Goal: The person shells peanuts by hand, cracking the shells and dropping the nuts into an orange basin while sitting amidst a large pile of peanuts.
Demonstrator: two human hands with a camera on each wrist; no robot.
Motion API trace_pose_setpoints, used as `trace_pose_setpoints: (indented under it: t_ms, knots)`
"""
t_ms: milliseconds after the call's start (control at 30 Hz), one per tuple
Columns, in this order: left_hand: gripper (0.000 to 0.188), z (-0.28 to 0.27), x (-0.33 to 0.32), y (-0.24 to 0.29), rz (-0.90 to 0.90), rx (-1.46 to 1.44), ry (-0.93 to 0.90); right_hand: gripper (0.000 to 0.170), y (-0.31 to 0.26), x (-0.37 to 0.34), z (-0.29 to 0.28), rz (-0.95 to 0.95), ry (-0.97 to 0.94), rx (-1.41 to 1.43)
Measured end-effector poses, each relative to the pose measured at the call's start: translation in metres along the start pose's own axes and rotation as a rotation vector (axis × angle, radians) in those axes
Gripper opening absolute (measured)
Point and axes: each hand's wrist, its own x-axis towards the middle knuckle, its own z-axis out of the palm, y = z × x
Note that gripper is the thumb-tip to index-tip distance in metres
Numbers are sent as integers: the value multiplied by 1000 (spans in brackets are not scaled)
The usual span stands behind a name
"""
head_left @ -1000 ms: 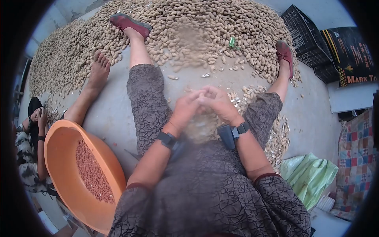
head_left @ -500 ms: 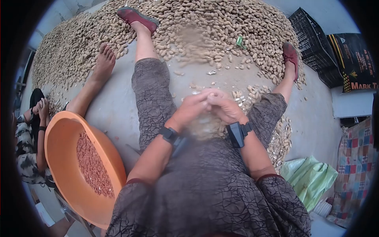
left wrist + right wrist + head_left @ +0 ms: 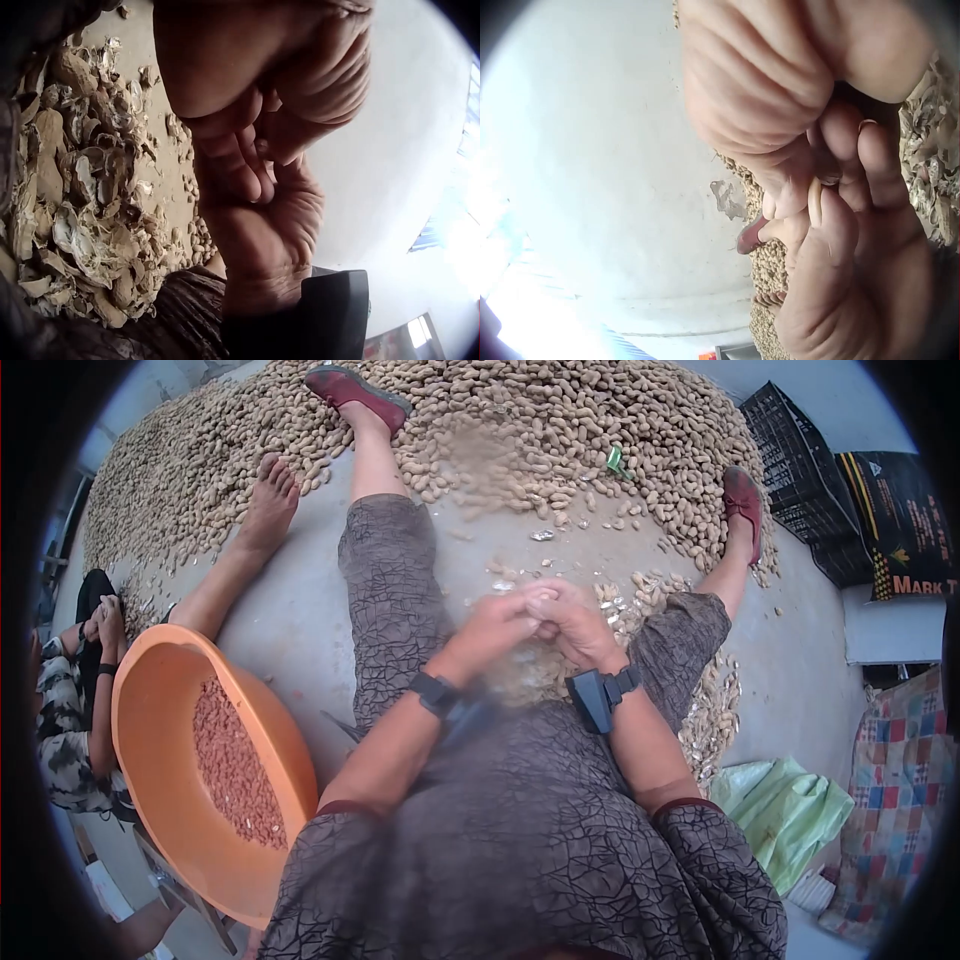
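Observation:
My left hand (image 3: 488,632) and right hand (image 3: 583,626) meet in front of the lap, thumbs and fingertips touching. In the left wrist view the fingers (image 3: 240,169) curl inward toward the other palm. Seen from the right wrist, a thumb (image 3: 829,232) presses at the other hand's fingertips. I cannot tell what is between them, as the fingers hide it. Below the hands lies a pile of broken peanut shells (image 3: 90,217). At the left stands an orange basin (image 3: 150,760) with reddish shelled peanuts (image 3: 235,765) in it.
A wide heap of unshelled peanuts (image 3: 560,430) spreads along the far wall. More shells (image 3: 710,710) lie beside the right leg. A green sack (image 3: 785,815), a black crate (image 3: 800,480) and a black printed bag (image 3: 905,525) are at the right. Another person's hands (image 3: 103,622) show far left.
The view has shifted slightly, so the scene sits further right. My hands stay together, with small finger movements and less blur now. The basin and peanut heap are unchanged.

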Motion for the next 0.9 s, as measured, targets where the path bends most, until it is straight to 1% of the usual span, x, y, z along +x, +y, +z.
trace_pose_setpoints:
  t_ms: [100, 200, 267, 333, 400, 467, 500, 533, 633, 667, 700, 733, 767, 833, 867, 900]
  knots:
    - [30, 0, 0, 3, -16, -38, -9, 27, 6, 5, -11, 6, 9, -75]
    - [32, 0, 0, 2, -55, -66, -12, 26, 7, 4, -8, -34, 14, -66]
    - [34, 1, 1, 2, -71, -86, -9, 27, 3, 2, -4, -18, -5, -49]
    - [38, 5, 2, 5, -79, -147, 68, 27, -4, -1, 2, -3, -27, -34]
    - [39, 4, 2, 4, -69, -114, 69, 27, -10, -4, 7, -21, -100, -142]
    - [40, 1, 2, 0, -60, -83, 67, 26, -10, -4, 6, -21, -96, -138]
    - [40, -1, 1, -2, -21, -17, 50, 25, -10, -4, 6, -21, -96, -134]
    - [41, -3, 1, -3, 18, 50, 32, 25, -9, -4, 6, -24, -94, -133]
    - [41, -7, -1, -6, 39, 16, 20, 25, -3, -3, 2, -32, -49, -132]
    - [41, -8, -1, -7, 36, 14, 16, 24, 6, 1, -5, -41, -6, -172]
    - [41, -11, -1, -10, -13, 15, 18, 23, 5, 2, 0, -51, 37, -211]
    - [41, -13, 0, -12, -60, 18, 19, 23, 4, 1, 3, -53, 40, -212]
    - [41, -17, 2, -18, -58, 18, 14, 21, 0, -1, 8, -28, 38, -184]
    - [35, -18, 5, -28, -36, -8, 127, 19, -2, -1, 11, -7, 48, -158]
    - [35, -19, 7, -33, -38, -12, 116, 17, 1, 2, 7, -41, 48, -323]
    - [32, -16, 7, -29, -73, -45, 185, 16, 3, 3, 7, -73, 48, -487]
